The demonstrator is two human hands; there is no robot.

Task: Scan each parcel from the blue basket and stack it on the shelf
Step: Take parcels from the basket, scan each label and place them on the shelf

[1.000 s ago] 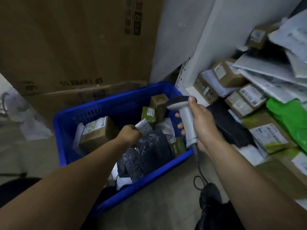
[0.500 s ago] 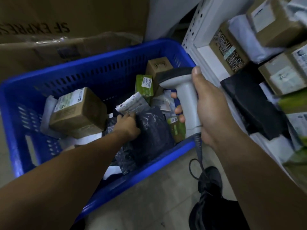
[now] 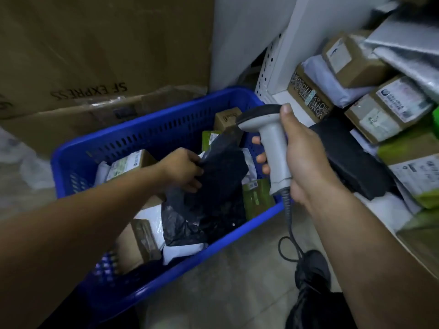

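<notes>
The left hand (image 3: 183, 169) reaches into the blue basket (image 3: 152, 122), fingers curled around the top edge of a black plastic bag parcel (image 3: 213, 186). The bag lies in the middle of the basket and seems partly raised above the other parcels, though the dim light makes this hard to judge. A brown box (image 3: 128, 162) sits left of it in the basket and a green packet (image 3: 257, 198) right of it. The right hand (image 3: 301, 157) is wrapped round the handle of a grey scanner (image 3: 273, 148) over the basket's right corner. The shelf (image 3: 285, 67), piled with parcels, stands just right of the basket.
</notes>
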